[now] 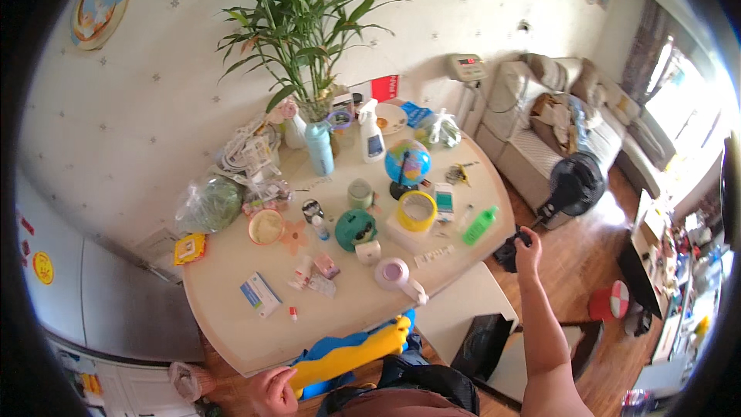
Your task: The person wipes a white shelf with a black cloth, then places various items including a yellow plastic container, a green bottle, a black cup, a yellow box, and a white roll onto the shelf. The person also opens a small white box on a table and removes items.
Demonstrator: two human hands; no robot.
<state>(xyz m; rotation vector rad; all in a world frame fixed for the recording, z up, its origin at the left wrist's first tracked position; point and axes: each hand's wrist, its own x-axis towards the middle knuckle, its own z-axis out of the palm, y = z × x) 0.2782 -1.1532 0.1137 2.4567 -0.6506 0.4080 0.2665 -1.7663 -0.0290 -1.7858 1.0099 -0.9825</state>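
Observation:
My right hand is at the table's right edge, its fingers closed around a small black handle-like part. A dark, blurred mass shows beside it. Whether these belong to the black standing fan just beyond, I cannot tell. Low in the view, my left hand has curled fingers by the end of a wavy yellow-and-blue piece at the table's front edge. Whether it grips that piece is unclear. Nearest my right hand on the table lies a green bottle.
Yellow tape rests on a white box near a globe. A lilac-and-white device sits near the front edge. Behind stand a spray bottle, blue tumbler and potted plant. Right are a sofa and red stool.

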